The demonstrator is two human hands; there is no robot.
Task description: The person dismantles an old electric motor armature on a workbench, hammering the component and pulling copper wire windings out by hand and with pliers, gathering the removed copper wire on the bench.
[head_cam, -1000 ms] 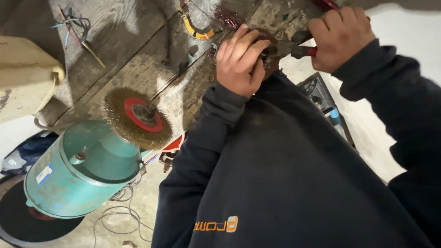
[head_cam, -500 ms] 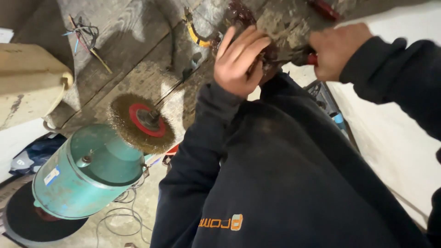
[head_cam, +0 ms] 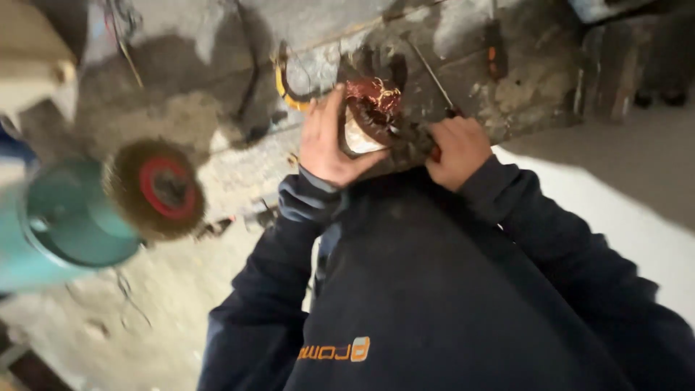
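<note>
At the upper middle of the frame my left hand is spread against a round motor winding with coppery wire, thumb curled under it, fingers loosely open along its left side. My right hand is just right of it, closed into a fist around a red-handled tool whose tip reaches into the winding. At the left sits a wire brush wheel on a teal grinder.
</note>
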